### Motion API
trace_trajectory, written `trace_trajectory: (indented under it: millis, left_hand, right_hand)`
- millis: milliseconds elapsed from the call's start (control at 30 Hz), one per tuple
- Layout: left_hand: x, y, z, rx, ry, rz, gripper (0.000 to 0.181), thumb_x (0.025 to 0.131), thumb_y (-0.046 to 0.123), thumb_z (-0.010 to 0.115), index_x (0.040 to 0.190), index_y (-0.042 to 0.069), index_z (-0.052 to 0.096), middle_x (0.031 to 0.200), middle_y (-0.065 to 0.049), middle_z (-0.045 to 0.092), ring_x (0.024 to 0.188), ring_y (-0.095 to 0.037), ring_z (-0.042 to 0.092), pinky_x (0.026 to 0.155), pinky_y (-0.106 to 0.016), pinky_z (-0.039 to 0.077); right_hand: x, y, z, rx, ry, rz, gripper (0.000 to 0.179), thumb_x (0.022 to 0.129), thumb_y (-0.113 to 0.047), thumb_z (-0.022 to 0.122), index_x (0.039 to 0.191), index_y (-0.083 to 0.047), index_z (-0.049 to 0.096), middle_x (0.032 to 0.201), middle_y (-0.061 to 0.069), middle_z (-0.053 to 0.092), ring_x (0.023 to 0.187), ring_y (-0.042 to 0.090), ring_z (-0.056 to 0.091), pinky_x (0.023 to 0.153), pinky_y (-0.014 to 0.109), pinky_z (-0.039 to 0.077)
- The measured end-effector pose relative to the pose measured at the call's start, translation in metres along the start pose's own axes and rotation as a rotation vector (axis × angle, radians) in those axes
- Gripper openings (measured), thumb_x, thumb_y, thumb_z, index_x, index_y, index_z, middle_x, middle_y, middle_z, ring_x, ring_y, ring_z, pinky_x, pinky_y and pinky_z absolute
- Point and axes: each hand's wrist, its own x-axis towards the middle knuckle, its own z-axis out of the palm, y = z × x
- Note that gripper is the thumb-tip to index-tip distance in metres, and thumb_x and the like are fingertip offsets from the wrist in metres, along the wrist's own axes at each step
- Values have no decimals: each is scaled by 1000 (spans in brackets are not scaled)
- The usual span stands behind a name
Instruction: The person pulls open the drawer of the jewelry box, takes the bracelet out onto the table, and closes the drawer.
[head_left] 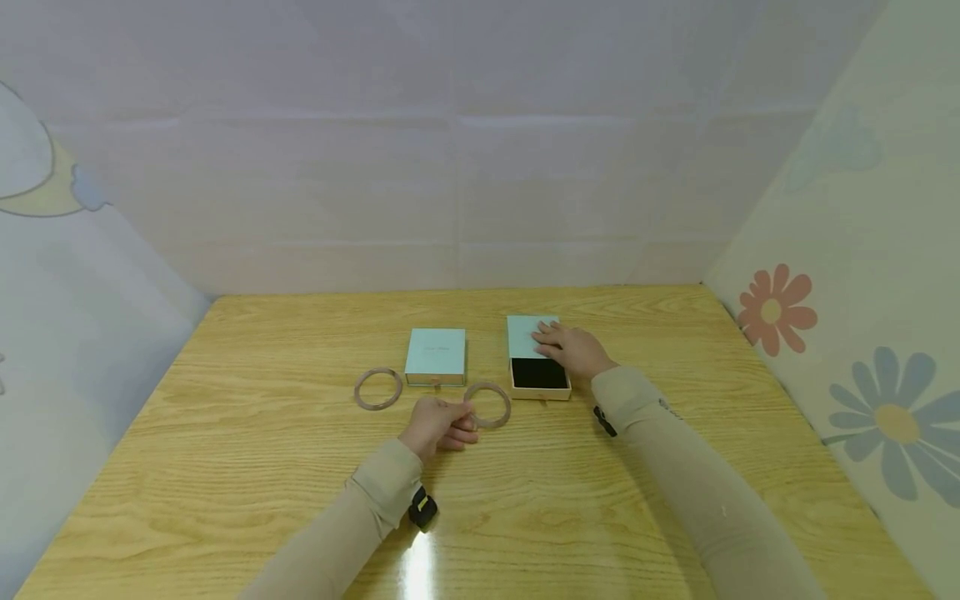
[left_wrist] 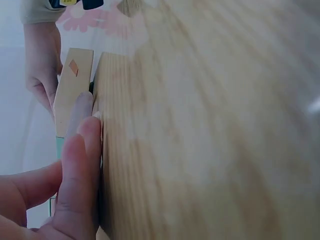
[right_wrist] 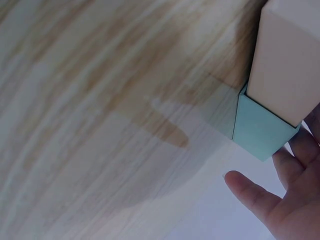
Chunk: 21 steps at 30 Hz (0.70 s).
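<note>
My left hand (head_left: 441, 425) pinches the left edge of a pale bangle (head_left: 508, 407), low over the tabletop. In the left wrist view the bangle (left_wrist: 83, 106) appears edge-on beyond the fingertips. My right hand (head_left: 576, 348) lies with spread fingers over the pale-blue sleeve (head_left: 521, 337) of a drawer-style jewelry box. Its drawer, with a black lining (head_left: 538, 374), is slid out toward me. In the right wrist view the drawer's pinkish side (right_wrist: 285, 60) sticks out of the sleeve (right_wrist: 262, 130), with the fingers beside it.
A second pale-blue box (head_left: 437, 352), its drawer pushed in, stands left of the pulled-out one. Another bangle (head_left: 377, 407) lies flat to its left. Everything rests on a wooden table (head_left: 262, 467), with a draped backdrop (head_left: 450, 192) behind and flowered fabric on the right.
</note>
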Motion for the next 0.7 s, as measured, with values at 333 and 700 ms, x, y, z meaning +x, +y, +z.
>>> trace_trajectory:
  millis: [333,700]
  left_hand:
    - [0,5,-4,60,-13,-24,28,99,12,58,96,-14,68,66,-7,67,54,-13,66,47,-21,54]
    - [0,7,-9,61,-35,-39,29,99,10,57,102,-17,65,64,-6,66,53,-12,66,48,-22,55]
  right_hand:
    - [1,0,0,3,-7,9,45,101,-24,54,140,-3,49,150,17,36,140,37,28,113,55,23]
    - [3,2,2,20,-2,8,45,101,-24,54,140,-2,49,150,18,36,140,37,28,113,55,24]
